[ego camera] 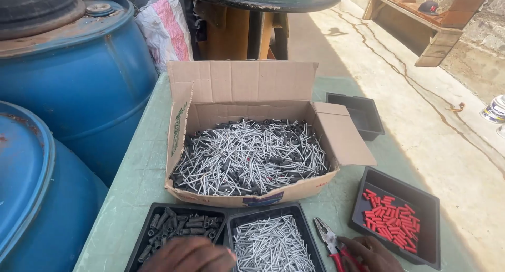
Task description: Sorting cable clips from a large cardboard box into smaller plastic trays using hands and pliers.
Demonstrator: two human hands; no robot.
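Two big blue drums (79,88) stand at the left edge of the green desk (137,188), and on the desk sits an open cardboard box (247,146) heaped with silver nails and dark plugs mixed together. Beyond its right flap stands an empty black tray (360,113). Nearer the person lie three more black trays: one at the right (428,209) holding a modest pile of red plugs (393,222), one in the middle (268,219) fairly full of sorted nails (271,245), and one at the left (158,214) with a thin layer of dark plugs (181,226). As a judgement, the sorting looks partly done, since the box remains heavily loaded. Red-handled pliers (330,243) lie on the desk between the nail tray and the red-plug tray. The right hand (371,253) rests on their handles; whether it grips them cannot be told. The left hand (192,255) lies curled over the near edge of the dark-plug tray, its hold hidden.
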